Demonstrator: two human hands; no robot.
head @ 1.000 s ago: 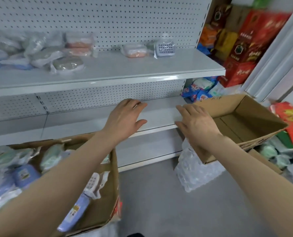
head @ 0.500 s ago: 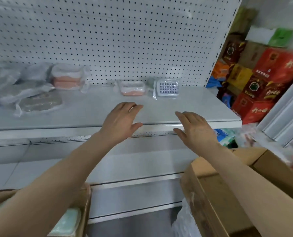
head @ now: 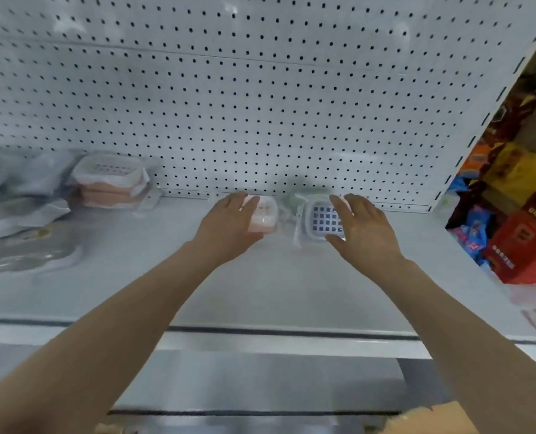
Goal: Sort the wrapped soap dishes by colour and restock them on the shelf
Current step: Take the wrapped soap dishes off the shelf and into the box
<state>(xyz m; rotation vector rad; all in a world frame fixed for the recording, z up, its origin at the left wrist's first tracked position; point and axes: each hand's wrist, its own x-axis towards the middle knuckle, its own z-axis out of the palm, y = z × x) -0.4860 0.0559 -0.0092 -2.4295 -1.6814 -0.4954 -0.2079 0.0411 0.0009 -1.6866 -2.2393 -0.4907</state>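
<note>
A wrapped pink soap dish (head: pixel 266 214) and a wrapped white dish with a blue grid (head: pixel 321 219) sit side by side at the back of the white shelf (head: pixel 260 292). My left hand (head: pixel 229 227) spans the pink dish, fingers over its left top and thumb at its front edge. My right hand (head: pixel 363 230) spans the white and blue dish from the right, thumb at its front corner. Both hands' fingers look fairly straight. Something greenish in wrap (head: pixel 291 198) lies blurred behind, between the two dishes.
Two stacked pink wrapped dishes (head: pixel 110 183) stand at the back left, with grey wrapped dishes (head: pixel 26 249) nearer the left edge. A pegboard wall (head: pixel 260 104) backs the shelf. Red and yellow cartons (head: pixel 523 233) fill the right side. A cardboard box corner (head: pixel 442 422) shows at the bottom.
Both hands have moved forward from the shelf's front edge to the two dishes at the back. The view has tilted up, so the lower boxes have dropped out of sight.
</note>
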